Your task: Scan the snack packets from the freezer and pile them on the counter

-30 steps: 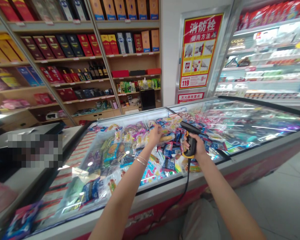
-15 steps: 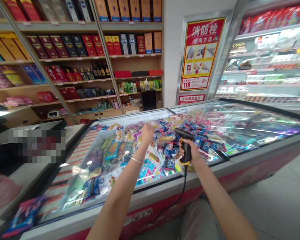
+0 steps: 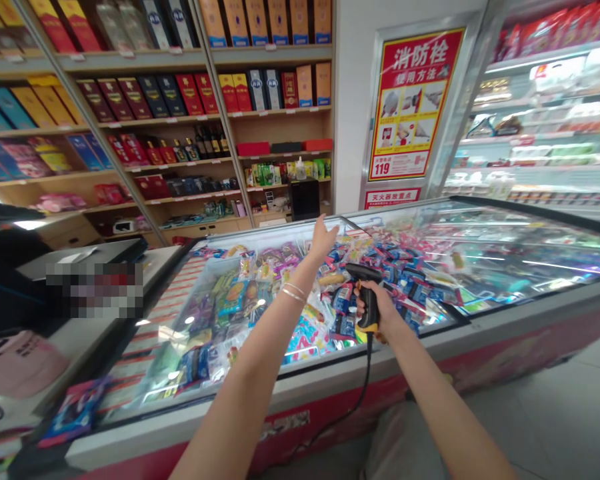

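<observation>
My left hand [image 3: 325,239], a bracelet on its wrist, reaches over the chest freezer [image 3: 433,333] toward its far edge. Its index finger points out and the thumb stands apart, with nothing seen in it. Below and around it lie many wrapped ice creams [image 3: 341,299] in blue, white and purple packets. A pale packet with yellow [image 3: 356,251] is just right of that hand. My right hand [image 3: 384,308] grips a black and yellow barcode scanner [image 3: 368,303] by its handle, above the near side of the freezer. The scanner's cord hangs down in front.
To the left is a counter [image 3: 155,267] with a pink bag [image 3: 23,363]. A blue and pink packet [image 3: 77,410] rests on the freezer's near left corner. Shelves of boxes [image 3: 155,93] stand behind, and a lit display fridge [image 3: 540,147] is at the right.
My left hand has moved up and away from the packets toward the far edge, its fingers now spread. My right hand keeps the scanner almost in place. The view has shifted slightly left.
</observation>
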A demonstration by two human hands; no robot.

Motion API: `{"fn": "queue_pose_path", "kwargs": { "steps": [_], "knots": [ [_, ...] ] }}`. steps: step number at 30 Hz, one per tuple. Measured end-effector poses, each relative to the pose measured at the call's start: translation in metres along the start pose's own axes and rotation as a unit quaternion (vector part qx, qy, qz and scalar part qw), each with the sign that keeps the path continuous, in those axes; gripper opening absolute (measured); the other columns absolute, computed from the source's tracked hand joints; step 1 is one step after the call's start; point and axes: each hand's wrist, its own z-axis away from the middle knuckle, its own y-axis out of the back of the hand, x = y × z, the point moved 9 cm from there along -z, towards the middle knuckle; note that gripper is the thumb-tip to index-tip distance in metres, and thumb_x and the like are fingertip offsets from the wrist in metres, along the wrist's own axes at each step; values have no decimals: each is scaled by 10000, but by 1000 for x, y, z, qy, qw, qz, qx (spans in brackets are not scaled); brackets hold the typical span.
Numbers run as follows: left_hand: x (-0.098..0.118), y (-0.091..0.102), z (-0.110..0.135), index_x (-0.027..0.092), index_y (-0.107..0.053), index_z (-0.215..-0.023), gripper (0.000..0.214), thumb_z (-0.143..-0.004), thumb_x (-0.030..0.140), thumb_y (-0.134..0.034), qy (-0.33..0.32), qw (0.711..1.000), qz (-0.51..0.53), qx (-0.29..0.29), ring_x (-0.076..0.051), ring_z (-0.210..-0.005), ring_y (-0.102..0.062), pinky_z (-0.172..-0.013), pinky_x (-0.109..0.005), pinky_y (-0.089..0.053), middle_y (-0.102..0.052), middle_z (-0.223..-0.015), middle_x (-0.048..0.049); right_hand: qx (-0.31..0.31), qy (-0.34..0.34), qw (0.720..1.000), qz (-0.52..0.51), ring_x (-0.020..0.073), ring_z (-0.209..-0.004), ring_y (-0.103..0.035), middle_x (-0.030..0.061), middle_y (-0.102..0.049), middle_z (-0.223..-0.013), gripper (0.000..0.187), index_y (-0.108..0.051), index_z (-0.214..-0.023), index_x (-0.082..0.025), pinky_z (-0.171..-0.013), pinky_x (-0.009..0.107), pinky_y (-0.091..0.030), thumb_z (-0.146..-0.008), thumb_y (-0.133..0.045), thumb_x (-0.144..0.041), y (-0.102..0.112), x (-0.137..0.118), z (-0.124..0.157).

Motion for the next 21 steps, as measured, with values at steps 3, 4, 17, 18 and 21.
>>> {"fn": "queue_pose_path", "kwargs": {
  "steps": [3, 4, 17, 18, 21],
  "knots": [
    [-23, 110, 7, 187, -542, -1215, 460, -759, 145, -590, -37, 992, -110, 44, -271, -1267, -476, -1081, -419, -340, -562, -1304, -119, 1, 40, 999, -12, 72, -375, -428, -42, -519, -540, 180, -525, -706, -184, -330, 194, -345, -663, -662, -292, -13, -5, -2],
    [-32, 144, 12, 184, -551, -1194, 442, -756, 122, -570, -43, 985, -161, 52, -268, -1248, -492, -1073, -413, -349, -581, -1273, -116, 0, 59, 998, -18, 71, -377, -432, -43, -518, -540, 184, -526, -701, -185, -331, 193, -353, -655, -670, -289, -20, -8, -2],
    [-152, 266, 45, 56, -504, -1148, 510, -751, 331, -668, 202, 858, -469, 61, -349, -1200, -524, -983, -402, -377, -577, -1208, -267, -203, -49, 977, 39, 69, -353, -404, -35, -513, -524, 193, -541, -678, -181, -319, 195, -342, -666, -646, -341, -177, 108, -36],
    [-156, 265, 44, 54, -509, -1143, 507, -741, 315, -675, 207, 860, -463, 53, -348, -1190, -533, -973, -396, -386, -584, -1199, -267, -205, -71, 975, 44, 73, -357, -405, -37, -492, -500, 192, -533, -665, -181, -326, 194, -346, -672, -635, -343, -181, 118, -41],
    [-163, 274, 46, 60, -536, -1115, 447, -734, 255, -663, 218, 870, -440, 37, -338, -1136, -577, -912, -376, -428, -605, -1164, -265, -194, -116, 972, 60, 80, -366, -414, -39, -471, -477, 181, -522, -651, -183, -342, 193, -354, -691, -609, -337, -184, 138, -52]
  ]
}}
